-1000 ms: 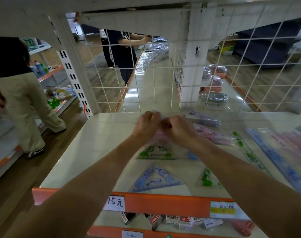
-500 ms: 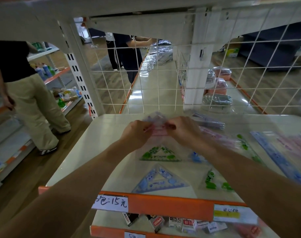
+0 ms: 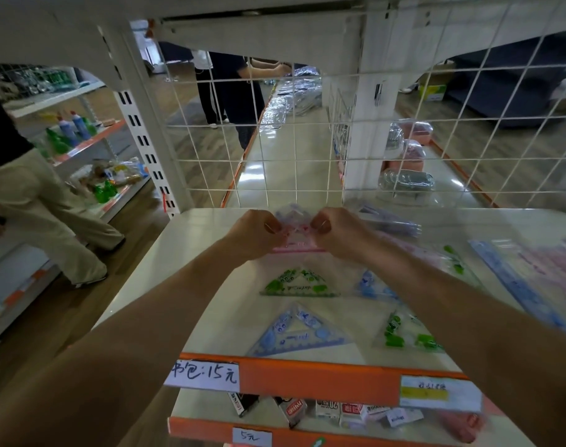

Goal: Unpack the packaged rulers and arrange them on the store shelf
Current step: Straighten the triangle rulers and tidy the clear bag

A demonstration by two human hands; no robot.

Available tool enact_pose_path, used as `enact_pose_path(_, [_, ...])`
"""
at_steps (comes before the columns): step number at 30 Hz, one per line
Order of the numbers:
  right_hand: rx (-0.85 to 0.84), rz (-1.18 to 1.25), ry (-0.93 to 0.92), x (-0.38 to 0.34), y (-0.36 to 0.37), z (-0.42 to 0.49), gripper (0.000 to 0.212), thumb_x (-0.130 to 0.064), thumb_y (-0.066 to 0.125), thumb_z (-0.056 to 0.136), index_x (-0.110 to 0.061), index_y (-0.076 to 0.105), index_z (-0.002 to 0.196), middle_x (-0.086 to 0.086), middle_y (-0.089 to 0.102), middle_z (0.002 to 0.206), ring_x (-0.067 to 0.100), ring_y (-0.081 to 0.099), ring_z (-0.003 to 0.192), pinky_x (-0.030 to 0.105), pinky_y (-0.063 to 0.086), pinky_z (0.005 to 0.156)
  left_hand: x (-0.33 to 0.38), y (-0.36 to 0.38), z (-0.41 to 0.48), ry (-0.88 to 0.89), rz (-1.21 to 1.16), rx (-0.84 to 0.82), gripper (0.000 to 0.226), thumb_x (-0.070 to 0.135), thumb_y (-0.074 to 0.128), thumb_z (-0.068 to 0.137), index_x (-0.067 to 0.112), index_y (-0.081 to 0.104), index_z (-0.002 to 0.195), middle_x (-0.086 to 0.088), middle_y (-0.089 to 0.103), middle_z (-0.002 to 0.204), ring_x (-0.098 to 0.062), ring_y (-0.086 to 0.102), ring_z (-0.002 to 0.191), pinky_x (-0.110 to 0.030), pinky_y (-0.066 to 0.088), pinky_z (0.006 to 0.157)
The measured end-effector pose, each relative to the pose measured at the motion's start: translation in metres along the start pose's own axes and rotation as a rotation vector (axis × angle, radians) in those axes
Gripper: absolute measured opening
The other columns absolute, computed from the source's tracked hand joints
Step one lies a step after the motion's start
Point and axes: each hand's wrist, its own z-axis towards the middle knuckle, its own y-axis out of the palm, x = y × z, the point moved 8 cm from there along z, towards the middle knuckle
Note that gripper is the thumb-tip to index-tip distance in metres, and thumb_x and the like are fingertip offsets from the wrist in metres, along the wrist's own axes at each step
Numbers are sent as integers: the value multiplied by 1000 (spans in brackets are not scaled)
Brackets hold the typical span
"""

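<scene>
My left hand (image 3: 255, 233) and my right hand (image 3: 336, 232) pinch the top of a clear plastic packet of pink rulers (image 3: 295, 235), held just above the white shelf (image 3: 191, 253). Below the packet lie a green triangle ruler (image 3: 299, 283) and a blue triangle ruler (image 3: 296, 333). To the right sit another green triangle ruler (image 3: 407, 333), a small blue piece (image 3: 372, 287), a long green ruler (image 3: 454, 261) and a long blue straight ruler (image 3: 513, 285). Pink rulers (image 3: 552, 262) lie at the far right, blurred.
A white wire grid (image 3: 307, 150) backs the shelf. The orange front rail (image 3: 307, 379) carries price labels. Small boxes (image 3: 336, 411) lie on the shelf below. One person (image 3: 33, 204) stands in the left aisle and another person (image 3: 239, 91) stands beyond the grid.
My hands have drawn slightly apart at the packet's top, and the camera has moved closer and tilted. The person at left has shifted a little.
</scene>
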Motion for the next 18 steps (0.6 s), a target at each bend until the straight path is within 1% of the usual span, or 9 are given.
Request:
enact_pose_path(2, [-18,30,11,0,2,-2,21,-16,59,89,-14,56,110,6,61,104,23,59,95,41,52,87,2,-1,0,-31,-14,-32,11,19,72,82,9,68,80,1,54,65,-11,46,54,-12,35,44])
enact_pose_path(3, [-33,36,8,0,3,-3,25,-17,60,88,-16,53,113,4,60,104,22,58,96,41,51,87,2,-2,0,-58,-31,-56,10,16,72,82,7,69,81,1,51,62,-10,42,50,-12,31,39])
enact_pose_path(5, [-93,11,-10,-3,7,-6,36,-20,63,86,-20,47,118,-2,56,104,19,57,96,37,52,83,-1,-1,0,-106,-46,-106,15,10,72,80,0,70,92,-2,51,63,-10,40,50,-13,31,38])
enact_pose_path(7, [-155,-118,-59,-8,12,-10,40,-21,63,84,-21,46,120,-6,52,102,18,55,97,31,48,78,0,0,0,-127,-30,-143,19,7,71,80,0,69,98,-3,51,64,-10,39,51,-13,31,38])
enact_pose_path(10, [-94,-275,-90,-13,9,-13,34,-18,59,88,-20,52,121,-5,51,102,17,52,101,25,36,80,6,0,0,-105,36,-145,20,6,68,83,-1,67,101,-8,55,77,-11,43,57,-17,32,46])
enact_pose_path(13, [-64,-323,-97,-18,8,-11,32,-19,58,89,-18,55,121,2,58,114,22,55,107,26,35,82,11,1,0,-53,162,-137,23,7,65,84,-4,67,105,-17,61,93,-18,53,65,-14,36,43])
enact_pose_path(15, [-69,-358,-98,-21,8,-11,34,-18,57,90,-15,54,123,5,59,118,23,55,107,25,35,81,15,4,-1,-9,296,-165,30,13,67,83,-2,66,108,-17,65,104,-26,62,84,-18,44,58])
enact_pose_path(17, [-83,-383,-96,-23,8,-11,37,-17,56,90,-13,50,126,7,57,122,23,53,109,25,33,81,20,9,-6,34,430,-197,37,18,68,82,3,63,115,-14,63,114,-27,60,99,-26,46,75])
enact_pose_path(18, [-89,-392,-95,-24,8,-12,38,-17,56,91,-13,49,128,7,56,124,23,52,112,26,33,81,23,10,-9,56,487,-200,39,20,66,84,5,59,120,-13,60,118,-27,58,104,-28,45,81])
